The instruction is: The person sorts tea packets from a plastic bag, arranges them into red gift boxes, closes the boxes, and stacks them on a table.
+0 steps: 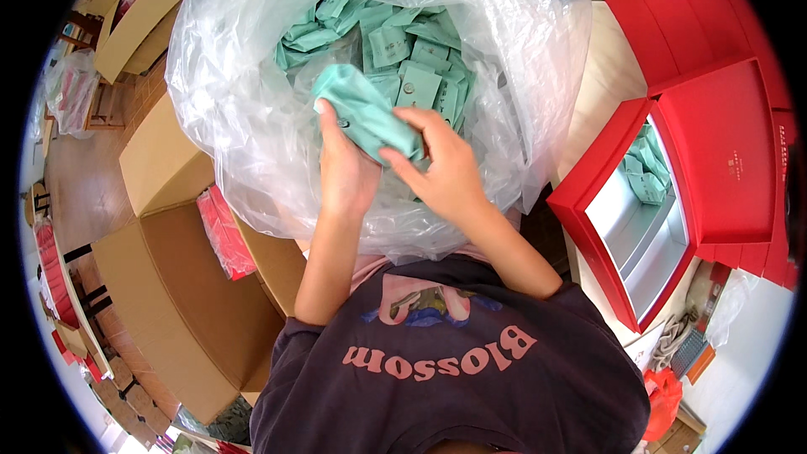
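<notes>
The 2 hands grasp a pale green packet (357, 109) between them, over the mouth of a large clear plastic bag (244, 59). The left hand (346, 164) holds the packet's near left side, its thumb laid along the edge; the right hand (445, 164) grips the right end between thumb and curled fingers. Whether they hold 1 packet or several pressed together, I cannot tell.

Just beyond the hands, inside the bag, lies a heap of loose green packets (420, 88), some overlapping and tilted. To the right of the hands, well apart from them, a red box (580, 193) stands on a pale table (601, 59) with its lid (723, 160) folded back to the right. A few green pouches (647, 172) sit at the far end of its white interior. Farther right and beyond are stacked red boxes (685, 21). Left of the hands and nearer the body, a cardboard box (160, 303) stands with its flaps spread, beside a red plastic-wrapped bundle (225, 231).
</notes>
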`<state>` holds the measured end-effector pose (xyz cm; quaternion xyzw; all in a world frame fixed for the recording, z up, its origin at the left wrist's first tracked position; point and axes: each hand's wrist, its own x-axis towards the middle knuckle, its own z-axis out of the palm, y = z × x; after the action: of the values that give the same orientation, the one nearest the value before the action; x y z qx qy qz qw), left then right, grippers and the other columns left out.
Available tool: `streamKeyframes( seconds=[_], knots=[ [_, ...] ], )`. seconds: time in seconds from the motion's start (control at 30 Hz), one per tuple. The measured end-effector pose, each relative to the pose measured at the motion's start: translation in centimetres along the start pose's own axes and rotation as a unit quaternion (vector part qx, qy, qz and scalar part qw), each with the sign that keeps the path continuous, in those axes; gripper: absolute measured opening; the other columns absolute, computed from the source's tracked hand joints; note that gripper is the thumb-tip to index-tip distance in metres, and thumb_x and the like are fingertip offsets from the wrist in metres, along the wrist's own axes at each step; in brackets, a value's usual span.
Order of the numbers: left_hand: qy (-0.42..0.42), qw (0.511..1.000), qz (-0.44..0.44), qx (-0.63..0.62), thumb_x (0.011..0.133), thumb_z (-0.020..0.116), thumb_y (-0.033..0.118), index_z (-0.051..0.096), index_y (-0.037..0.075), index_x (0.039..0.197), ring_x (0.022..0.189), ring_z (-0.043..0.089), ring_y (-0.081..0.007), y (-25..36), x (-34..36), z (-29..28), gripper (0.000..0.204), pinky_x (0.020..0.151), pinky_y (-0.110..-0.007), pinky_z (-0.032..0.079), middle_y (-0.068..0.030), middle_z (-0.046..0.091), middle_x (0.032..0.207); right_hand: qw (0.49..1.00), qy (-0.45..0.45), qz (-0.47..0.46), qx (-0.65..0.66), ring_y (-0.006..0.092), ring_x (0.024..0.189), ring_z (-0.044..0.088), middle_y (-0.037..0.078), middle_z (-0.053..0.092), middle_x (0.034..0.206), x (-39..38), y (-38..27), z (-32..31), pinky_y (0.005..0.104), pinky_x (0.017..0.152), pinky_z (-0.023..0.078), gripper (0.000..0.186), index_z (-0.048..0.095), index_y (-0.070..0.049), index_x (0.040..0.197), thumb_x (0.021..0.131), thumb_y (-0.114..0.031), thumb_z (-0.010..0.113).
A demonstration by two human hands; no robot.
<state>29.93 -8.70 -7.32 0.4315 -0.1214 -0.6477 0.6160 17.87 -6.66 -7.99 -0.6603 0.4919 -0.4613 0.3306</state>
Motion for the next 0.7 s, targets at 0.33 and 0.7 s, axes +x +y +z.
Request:
streamKeyframes(
  seconds=[0.33,0.7],
  knots=[
    [0.077,0.992,0.074,-0.062,0.1,0.038,0.041,0.042,0.014,0.082,0.062,0.037,-0.0102,0.1,0.5,-0.8,0.033,0.054,-0.025,0.033,0.0033,0.037,0.068,0.992,0.006,-0.116,-0.043,0.0165,0.057,0.054,0.007,0.06,0.077,-1.9,-1.1,0.6,0.0255,0.048,0.042,0.031,0.06,-0.005,0.089,0.07,-0.018,0.08],
    [0.006,0.894,0.353,0.276,0.099,0.016,0.057,0.048,0.005,0.111,0.091,0.05,-0.0153,-3.5,-0.5,-3.6,0.062,0.088,-0.031,0.041,-0.0037,0.051,0.102,0.982,0.068,-0.153,-0.088,0.0311,0.085,0.061,0.018,0.062,0.102,1.0,-3.0,2.5,0.0376,0.071,0.049,0.05,0.057,0.0,0.118,0.078,-0.026,0.072]
  ],
)
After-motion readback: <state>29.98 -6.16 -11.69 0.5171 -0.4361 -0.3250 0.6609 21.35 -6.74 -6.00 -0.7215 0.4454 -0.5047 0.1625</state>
